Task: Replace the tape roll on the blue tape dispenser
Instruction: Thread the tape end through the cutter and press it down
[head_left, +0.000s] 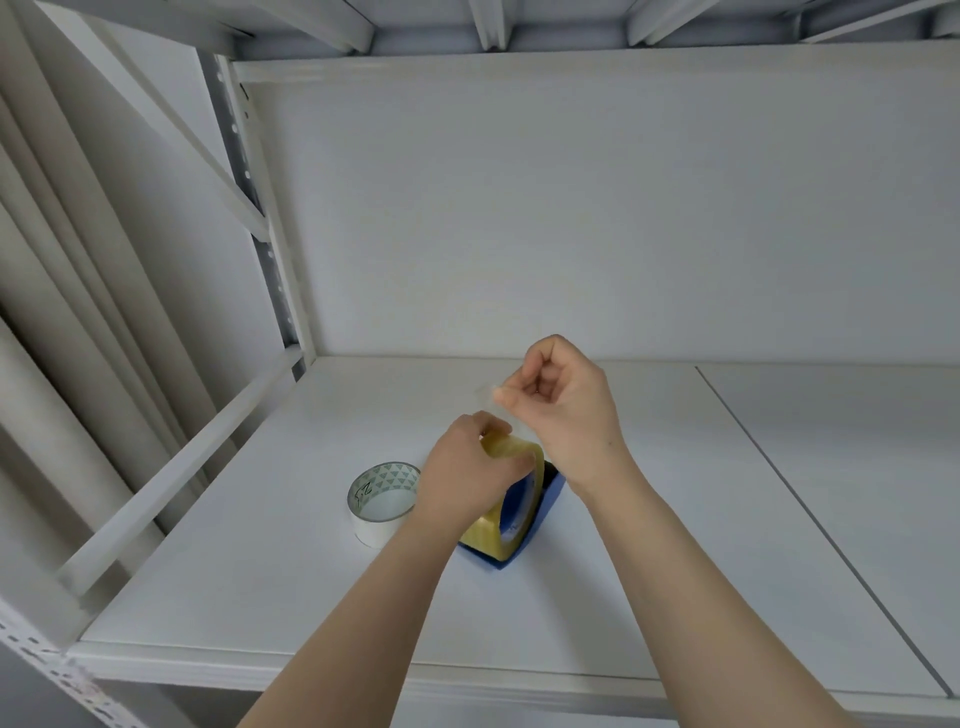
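The blue tape dispenser (540, 525) stands on the white shelf (649, 519) with a yellowish clear tape roll (488, 535) seated in it. My left hand (470, 470) grips the top of that roll from the left. Just above and behind it, my right hand (563, 402) is raised, thumb and forefinger pinched on the free end of the clear tape (488, 391), which stretches up from the roll. A second roll (383, 501), white with a patterned cardboard core, stands on its flat side just left of the dispenser, untouched.
The shelf sits in a white metal rack with a back panel (571, 208) and a slanted brace (171, 478) at the left. A seam (810, 519) splits the shelf board right of my arm. Beige curtains (62, 312) hang at far left.
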